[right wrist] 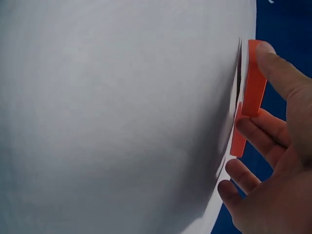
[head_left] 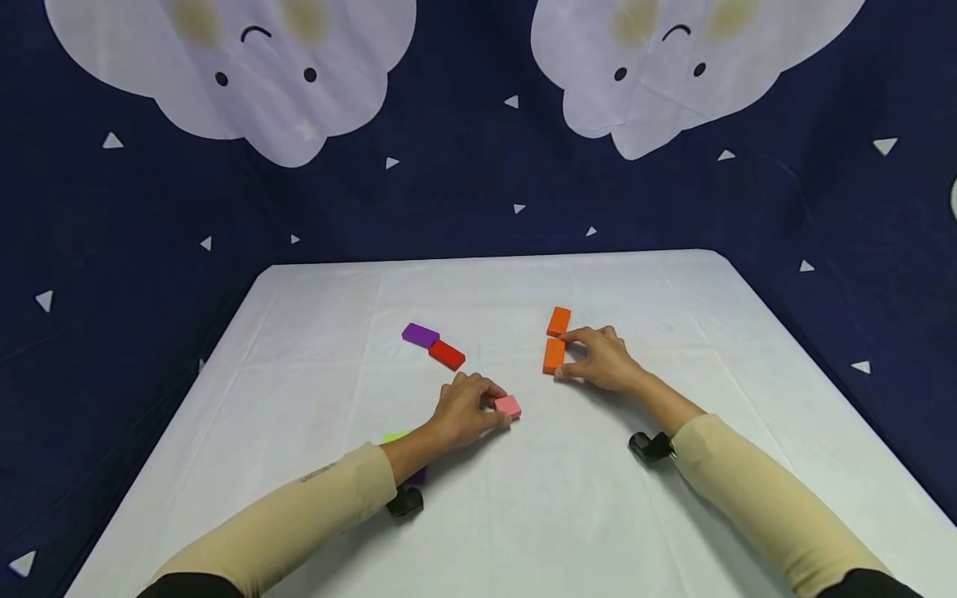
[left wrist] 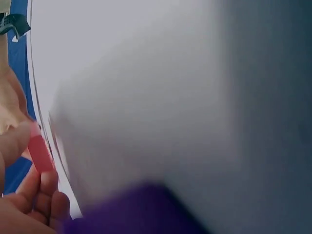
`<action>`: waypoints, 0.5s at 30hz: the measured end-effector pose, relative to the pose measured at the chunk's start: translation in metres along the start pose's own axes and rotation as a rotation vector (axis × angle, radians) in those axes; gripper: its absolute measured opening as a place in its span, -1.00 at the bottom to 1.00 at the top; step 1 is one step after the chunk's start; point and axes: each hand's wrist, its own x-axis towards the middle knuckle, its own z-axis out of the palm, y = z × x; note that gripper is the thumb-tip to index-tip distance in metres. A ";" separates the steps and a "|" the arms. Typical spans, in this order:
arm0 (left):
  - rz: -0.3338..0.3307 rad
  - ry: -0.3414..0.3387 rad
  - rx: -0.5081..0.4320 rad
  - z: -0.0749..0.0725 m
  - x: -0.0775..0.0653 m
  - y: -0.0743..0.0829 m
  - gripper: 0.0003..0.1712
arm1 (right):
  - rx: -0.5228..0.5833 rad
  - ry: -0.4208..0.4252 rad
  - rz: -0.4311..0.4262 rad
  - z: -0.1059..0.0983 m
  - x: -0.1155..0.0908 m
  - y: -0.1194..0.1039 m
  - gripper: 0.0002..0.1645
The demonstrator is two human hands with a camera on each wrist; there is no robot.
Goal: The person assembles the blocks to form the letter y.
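"Navy fabric printed with two white clouds [head_left: 247,100] and scattered small white triangles [head_left: 112,141] stands behind the surface [head_left: 546,507], which wears a creased white cover; what is on it?"

"Far left of centre, a flat purple rectangular block [head_left: 421,335] meets a flat red rectangular block [head_left: 447,355] at its near right end; nearer, a yellow-green block [head_left: 395,436] and a dark purple block [head_left: 419,477] show only partly around the left forearm."

"And the left hand [head_left: 467,407]?"

"Its fingers pinch a small pink rectangular block [head_left: 508,406], near and to the right of the red one; I cannot tell whether that block touches the surface."

"What of the right hand [head_left: 601,359]?"

"It reaches in from the right; its fingers grasp the nearer bright orange rectangular block [head_left: 554,355] by its two ends; a second orange rectangular block [head_left: 558,321] sits just beyond, on the far side, and I cannot tell whether the two touch."

"Anything on the arms?"

"Beige sleeves [head_left: 299,507] cover both forearms; a small black device [head_left: 406,502] sits under the left wrist, and a matching black device [head_left: 649,447] sits beside the right."
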 end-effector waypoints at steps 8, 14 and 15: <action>-0.067 0.012 -0.002 0.008 0.004 0.011 -0.63 | 0.025 -0.021 -0.005 0.004 -0.005 -0.008 -0.18; -0.114 0.035 -0.019 0.011 0.007 0.012 -0.66 | 0.025 -0.007 -0.002 0.008 -0.011 -0.013 -0.20; -0.119 0.041 -0.026 0.012 0.007 0.011 -0.67 | 0.022 -0.003 -0.005 0.009 -0.012 -0.014 -0.21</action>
